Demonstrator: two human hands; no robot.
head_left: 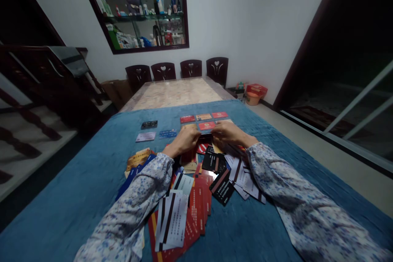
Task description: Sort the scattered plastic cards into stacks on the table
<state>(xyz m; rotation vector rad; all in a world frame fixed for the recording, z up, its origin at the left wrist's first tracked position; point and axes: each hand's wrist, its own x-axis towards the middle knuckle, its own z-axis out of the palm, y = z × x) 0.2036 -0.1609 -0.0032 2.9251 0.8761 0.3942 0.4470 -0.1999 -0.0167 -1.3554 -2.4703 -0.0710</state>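
A heap of plastic cards point(196, 196), red, white, black and blue, lies on the blue cloth point(76, 196) in front of me. Both my hands reach to its far edge. My left hand point(184, 141) and my right hand point(229, 134) have their fingers curled, and between them they grip a dark card point(205, 135). Just past the hands, red and orange cards point(204, 118) lie face up in neat rows. A black card point(149, 124), a blue card point(167, 134) and a pale card point(145, 136) lie to the left of those rows.
The blue cloth covers the near half of a long table; its bare marbled top point(176, 92) runs on to several dark chairs point(178, 69) at the far end. A glass wall cabinet point(141, 12) hangs behind. A red basket point(255, 92) stands on the floor at right, stairs at left.
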